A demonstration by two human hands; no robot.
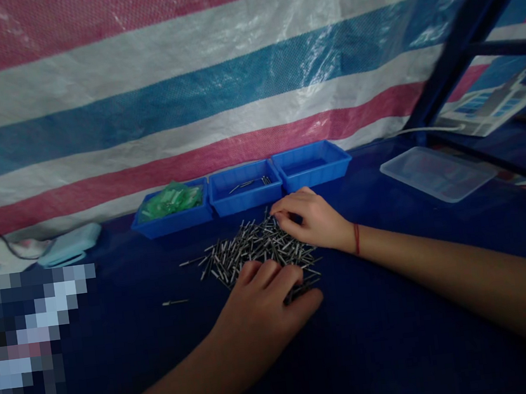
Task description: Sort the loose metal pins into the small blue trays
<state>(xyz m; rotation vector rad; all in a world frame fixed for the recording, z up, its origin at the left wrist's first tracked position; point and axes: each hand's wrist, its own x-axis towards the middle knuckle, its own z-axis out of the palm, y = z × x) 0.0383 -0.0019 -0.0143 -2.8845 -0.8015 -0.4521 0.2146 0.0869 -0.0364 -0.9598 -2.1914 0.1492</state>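
A pile of thin metal pins [254, 246] lies on the dark blue table. My left hand [269, 305] rests at the near edge of the pile, fingers bent over the pins and thumb apart; whether it holds any is hidden. At the pile's far right side, my right hand [311, 220] has its thumb and index finger pinched together at the pins, and what is between the tips is too small to make out. One loose pin [175, 302] lies to the left. Behind the pile, a blue bin [246, 196] has a few pins inside.
Beside the middle bin are a left bin [175, 224] with green plastic bags [172, 200] and a right bin [315, 174]. A translucent lid [437, 172] lies to the right, near a dark metal frame [458, 32]. A light blue case [71, 241] is at the left.
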